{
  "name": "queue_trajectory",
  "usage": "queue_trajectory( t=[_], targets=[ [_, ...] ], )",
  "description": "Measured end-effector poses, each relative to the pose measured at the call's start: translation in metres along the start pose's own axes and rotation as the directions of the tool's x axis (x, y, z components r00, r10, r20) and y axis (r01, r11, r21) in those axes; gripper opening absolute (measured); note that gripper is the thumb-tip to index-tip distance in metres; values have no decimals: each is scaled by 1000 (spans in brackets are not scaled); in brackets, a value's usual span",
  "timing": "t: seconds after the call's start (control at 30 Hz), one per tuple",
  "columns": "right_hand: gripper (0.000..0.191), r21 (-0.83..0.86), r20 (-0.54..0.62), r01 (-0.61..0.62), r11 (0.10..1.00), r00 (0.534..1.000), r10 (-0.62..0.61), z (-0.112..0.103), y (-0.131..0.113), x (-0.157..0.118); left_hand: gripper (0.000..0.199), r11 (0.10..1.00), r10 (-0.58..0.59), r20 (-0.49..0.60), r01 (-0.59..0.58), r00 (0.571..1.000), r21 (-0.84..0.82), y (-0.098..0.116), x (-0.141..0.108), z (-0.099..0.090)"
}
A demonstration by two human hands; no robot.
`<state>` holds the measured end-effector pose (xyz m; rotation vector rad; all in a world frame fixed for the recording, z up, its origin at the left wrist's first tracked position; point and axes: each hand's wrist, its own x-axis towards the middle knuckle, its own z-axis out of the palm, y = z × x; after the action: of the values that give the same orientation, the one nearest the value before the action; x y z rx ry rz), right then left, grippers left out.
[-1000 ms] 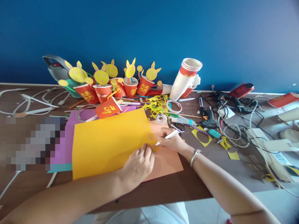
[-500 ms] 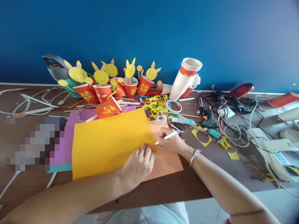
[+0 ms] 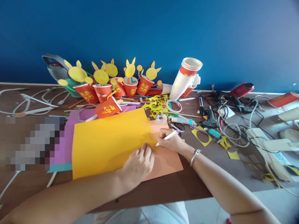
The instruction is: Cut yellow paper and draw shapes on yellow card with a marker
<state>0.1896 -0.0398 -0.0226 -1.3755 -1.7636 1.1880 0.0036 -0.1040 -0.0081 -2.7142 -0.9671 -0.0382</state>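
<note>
Lower centre: the left hand [image 3: 139, 163] rests, curled, on the yellow sheet [image 3: 105, 141] at centre frame; whether it grips anything cannot be told. Right of it, the right hand [image 3: 170, 140] pinches a white pen [image 3: 171, 134], tip at the sheet's right edge. Step judged: drawing small outlines [image 3: 150, 136]; the next stroke calls for steady paper.
</note>
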Motion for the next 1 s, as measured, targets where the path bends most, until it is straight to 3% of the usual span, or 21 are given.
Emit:
queue_trajectory(
  t=[0.17, 0.37, 0.53, 0.63, 1.0],
  targets=[
    [23, 65, 13, -16, 998, 1000, 15, 0, -2, 0, 24, 1000, -6, -2, 6, 1000, 1, -1, 0, -1],
    [24, -1, -3, 12, 1000, 1000, -12, 0, 0, 0, 23, 1000, -3, 8, 3, 1000, -5, 0, 0, 0],
    [24, 81, 24, -37, 996, 999, 35, 0, 0, 0, 23, 1000, -7, 31, 7, 999, -16, 0, 0, -2],
    [24, 33, -1, -8, 999, 1000, 8, 0, 0, 0, 24, 1000, -1, 40, 2, 999, -19, -1, 0, -3],
    [23, 55, 25, -26, 998, 999, 25, 0, 2, 0, 23, 1000, -13, 6, 13, 1000, -8, -1, 0, -1]
  ],
)
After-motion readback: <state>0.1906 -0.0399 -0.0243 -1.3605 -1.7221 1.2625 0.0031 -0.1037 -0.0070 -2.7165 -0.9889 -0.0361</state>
